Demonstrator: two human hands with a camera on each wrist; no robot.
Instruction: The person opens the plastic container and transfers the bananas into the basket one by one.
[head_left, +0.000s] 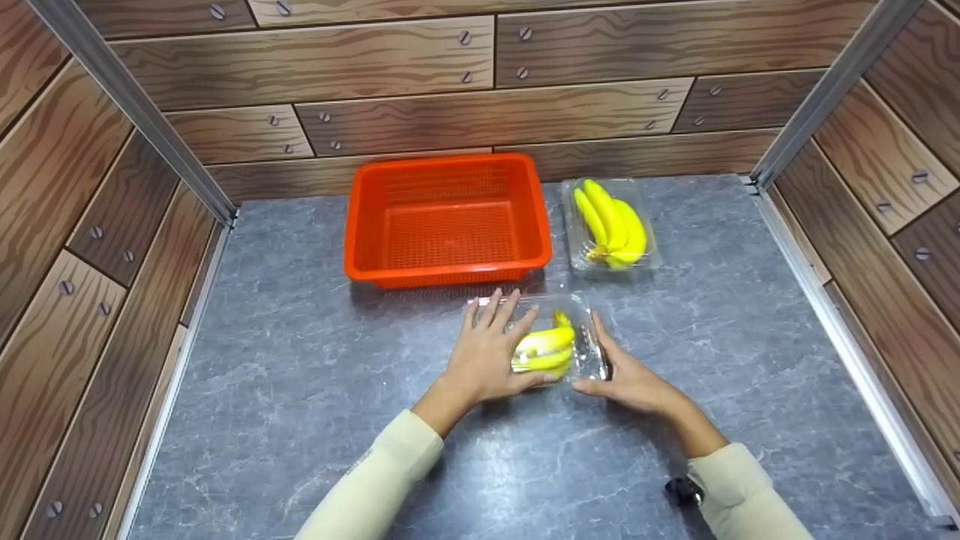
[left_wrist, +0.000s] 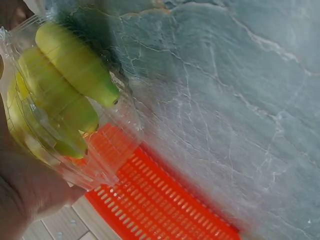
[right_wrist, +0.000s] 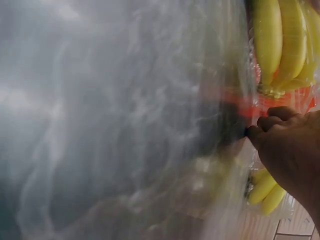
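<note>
A clear plastic clamshell box [head_left: 587, 346] with a bunch of yellow bananas [head_left: 545, 349] inside is in front of the red basket, between both hands. My left hand [head_left: 487, 360] spans its left part, fingers spread across the lid toward the far edge and thumb along the near side. With thumb at the near corner and fingers along the right side, my right hand [head_left: 636, 381] holds the box's right end. In the left wrist view the bananas [left_wrist: 60, 90] show through the plastic beside the palm. The right wrist view shows the right fingers bent at the box's edge.
A red perforated basket [head_left: 448, 274] with nothing in it stands at the back. Right of it lies a second clear box [head_left: 651, 255] of bananas [head_left: 615, 225]. Wood-patterned panels wall in the grey marbled table [head_left: 285, 390]. A small black object [head_left: 682, 492] is by the right sleeve.
</note>
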